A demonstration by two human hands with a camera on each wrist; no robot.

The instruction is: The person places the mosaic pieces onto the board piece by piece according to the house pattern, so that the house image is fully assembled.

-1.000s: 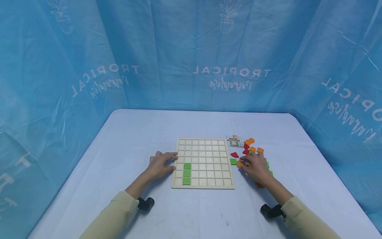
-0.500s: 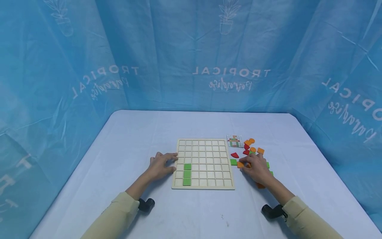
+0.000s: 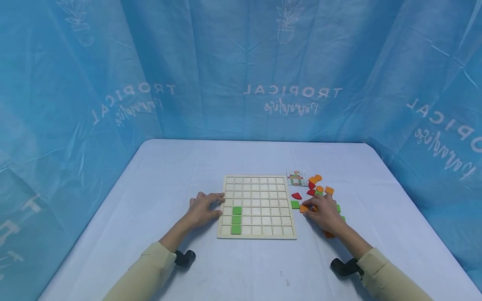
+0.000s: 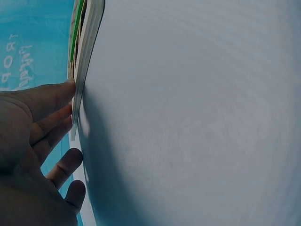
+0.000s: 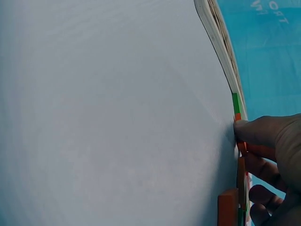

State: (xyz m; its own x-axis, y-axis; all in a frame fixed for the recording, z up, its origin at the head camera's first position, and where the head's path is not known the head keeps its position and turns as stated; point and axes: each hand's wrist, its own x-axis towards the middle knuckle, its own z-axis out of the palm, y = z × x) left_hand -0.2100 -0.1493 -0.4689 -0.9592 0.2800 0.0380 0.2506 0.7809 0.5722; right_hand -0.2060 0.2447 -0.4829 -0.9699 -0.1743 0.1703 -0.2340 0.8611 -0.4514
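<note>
A pale wooden grid board [image 3: 265, 211] lies on the white table, with a column of green square tiles [image 3: 236, 220] in its lower left squares. At the board's left edge, my left hand [image 3: 203, 208] touches the rim with thumb and fingertips, fingers spread. In the left wrist view the left thumb [image 4: 56, 96] lies against the board's side. Right of the board, my right hand [image 3: 324, 212] pinches an orange square tile [image 3: 303, 208] between thumb and index finger. That orange tile [image 5: 237, 117] stands beside a green one [image 5: 236, 102] in the right wrist view.
A small printed pattern card [image 3: 297, 178] lies at the board's upper right. Red pieces [image 3: 296, 195], orange discs [image 3: 319, 189] and several green and orange tiles lie around and partly under the right hand. Blue curtains [image 3: 241, 83] enclose the table's back and sides.
Over the last second the right thumb and index finger have closed in slightly on the orange tile. The left hand stays at the board's edge.
</note>
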